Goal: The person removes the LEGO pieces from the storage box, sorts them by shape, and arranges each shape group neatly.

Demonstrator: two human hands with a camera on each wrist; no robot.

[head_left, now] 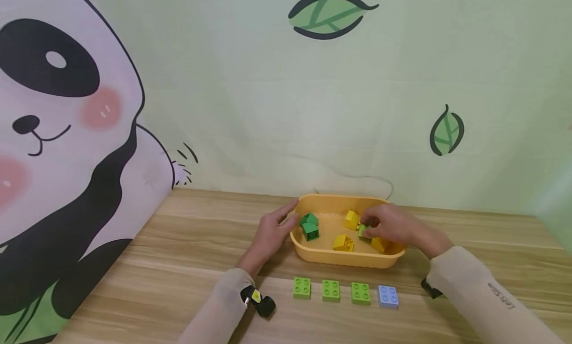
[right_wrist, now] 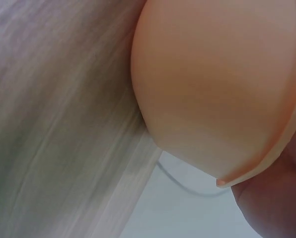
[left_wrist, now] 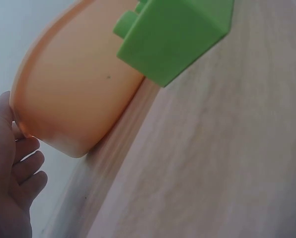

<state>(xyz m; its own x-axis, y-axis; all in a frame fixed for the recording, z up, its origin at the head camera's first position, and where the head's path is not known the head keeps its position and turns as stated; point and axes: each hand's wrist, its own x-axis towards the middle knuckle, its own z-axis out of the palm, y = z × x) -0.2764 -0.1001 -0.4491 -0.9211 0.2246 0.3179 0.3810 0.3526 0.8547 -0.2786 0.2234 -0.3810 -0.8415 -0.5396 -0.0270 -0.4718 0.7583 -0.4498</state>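
Observation:
My left hand holds the left end of an orange plastic tub, thumb at the rim and the other fingers along the outside. Inside the tub's right half, my right hand reaches down with fingers bent, pinching a light green toy brick among yellow ones. Around it lie a yellow brick, another yellow brick near the front wall, and a partly covered yellow brick. Dark green bricks sit at the tub's left. The right wrist view shows mostly the tub's outer wall; the fingertips are hidden there.
In front of the tub, a row on the wooden table holds three light green bricks and, at its right end, a light blue brick. A wall hanging with a panda stands behind, with a thin cable against it.

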